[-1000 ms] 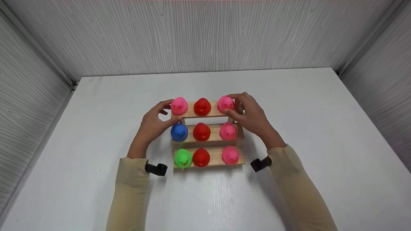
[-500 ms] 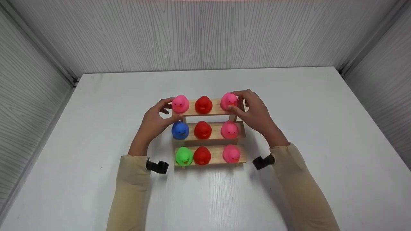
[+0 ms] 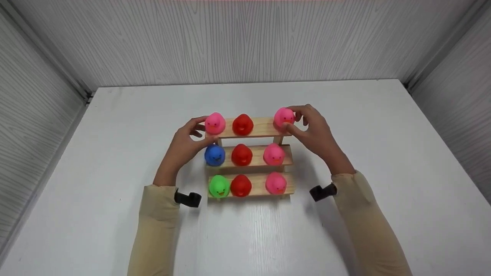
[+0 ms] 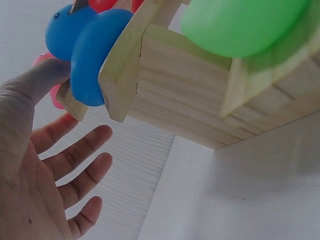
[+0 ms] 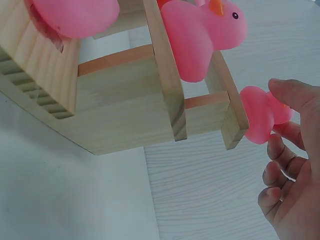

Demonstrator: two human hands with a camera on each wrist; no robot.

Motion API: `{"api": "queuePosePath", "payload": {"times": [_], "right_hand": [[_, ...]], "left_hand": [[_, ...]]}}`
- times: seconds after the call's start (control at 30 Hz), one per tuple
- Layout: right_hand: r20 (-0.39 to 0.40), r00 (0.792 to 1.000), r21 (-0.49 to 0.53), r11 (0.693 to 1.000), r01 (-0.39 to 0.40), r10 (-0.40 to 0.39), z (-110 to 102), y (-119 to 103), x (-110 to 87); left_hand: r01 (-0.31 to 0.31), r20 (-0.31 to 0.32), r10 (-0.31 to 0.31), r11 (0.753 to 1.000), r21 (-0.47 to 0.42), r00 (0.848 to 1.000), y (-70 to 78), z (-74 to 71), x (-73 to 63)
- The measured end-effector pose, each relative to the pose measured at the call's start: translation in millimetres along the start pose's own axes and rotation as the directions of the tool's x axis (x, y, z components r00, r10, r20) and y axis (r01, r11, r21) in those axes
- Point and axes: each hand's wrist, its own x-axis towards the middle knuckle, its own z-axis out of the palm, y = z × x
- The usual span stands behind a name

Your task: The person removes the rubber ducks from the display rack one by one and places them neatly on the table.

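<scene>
A three-step wooden display rack [image 3: 261, 128] carries rubber ducks in rows. At the left end of its top step, my left hand [image 3: 184, 143] grips the board between thumb and index finger, beside a pink duck [image 3: 215, 123]; the other fingers are spread in the left wrist view. My right hand [image 3: 316, 130] pinches another pink duck [image 3: 284, 119] at the top step's right end, thumb in front and index finger behind. Between these two sits a red duck [image 3: 243, 124]. The right wrist view shows the pinched pink duck [image 5: 257, 117] at the board's end.
The middle step bears a blue duck [image 3: 215, 155], a red duck [image 3: 241, 154] and a pink duck [image 3: 274, 154]. On the bottom step are a green duck [image 3: 219, 186], a red duck [image 3: 241, 185] and a pink duck [image 3: 276, 183]. A white table [image 3: 245, 237] lies beneath, with a panel wall [image 3: 245, 42] behind.
My right hand has slid the top pink duck rightward to the step's end, widening the gap from the red duck. The left hand keeps its hold on the rack.
</scene>
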Motion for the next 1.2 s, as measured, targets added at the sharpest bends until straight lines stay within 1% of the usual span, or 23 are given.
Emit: {"api": "queuePosePath", "payload": {"times": [0.27,0.47,0.7,0.83,1.03,1.2], "right_hand": [[-0.022,1.000,-0.011,1.000,-0.015,0.015,-7.4,9.6,-2.9],[-0.031,0.998,-0.024,0.998,-0.053,0.053,-14.5,16.5,-5.0],[-0.011,0.994,-0.064,0.992,-0.111,0.111,-16.9,25.9,-8.7],[-0.008,0.992,-0.065,0.990,-0.127,0.127,-17.8,32.3,-11.2],[0.006,0.989,-0.064,0.987,-0.149,0.150,-17.7,39.9,-15.0],[0.026,0.984,-0.086,0.981,-0.172,0.174,-14.8,45.9,-18.0]], "left_hand": [[-0.014,-0.005,0.014,1.000,-0.003,1.000,0.4,0.9,2.1],[0.003,0.000,-0.003,1.000,0.000,1.000,2.3,1.3,2.1],[0.014,0.000,-0.014,1.000,-0.009,1.000,3.0,0.0,0.0],[0.009,0.000,-0.009,1.000,-0.009,1.000,3.4,0.3,-0.1],[0.021,0.001,-0.021,1.000,-0.007,1.000,3.6,0.3,-0.5],[0.010,-0.005,-0.010,1.000,0.003,1.000,2.4,0.4,-0.6]]}}
